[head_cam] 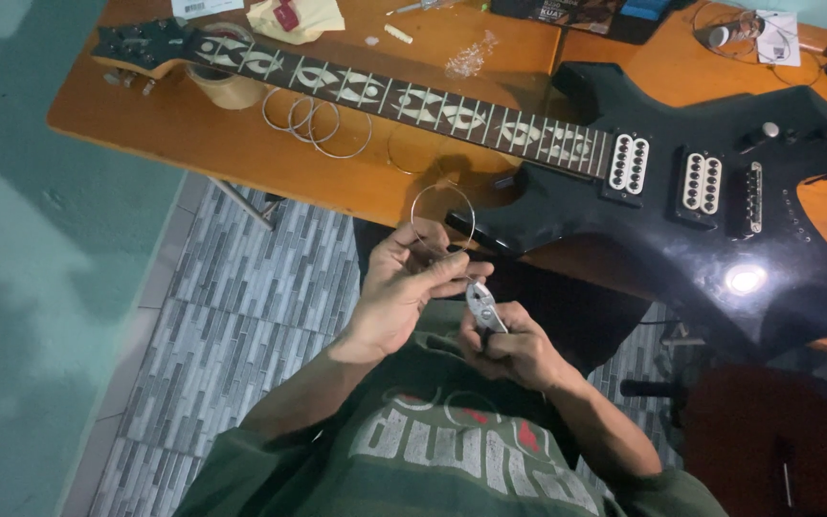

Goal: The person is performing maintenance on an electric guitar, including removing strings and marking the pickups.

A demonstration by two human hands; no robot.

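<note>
— What's in the hands?

— The left hand [404,287] pinches a coiled guitar string [442,215], a thin silvery loop standing up from the fingertips, in front of the near edge of the table [145,134]. The right hand [519,352] is closed around the handles of a small pair of pliers [483,308], whose metal nose points up toward the left fingers.

— Are the pliers biting the string?

— Hard to say. The nose seems to meet the string's loose end just under the left thumb, but the wire is too thin there to make out.

— And the loop itself?

— One round coil, pale against the black guitar [701,239] lying across the table behind it. Its lower part vanishes between the fingers.

— Anything else cut off?

— The guitar's body runs past the right edge of the view. More coiled strings [313,120] lie on the table under the neck, beside a roll of tape [227,88] near the headstock. The plier handles are buried in the right palm.
</note>
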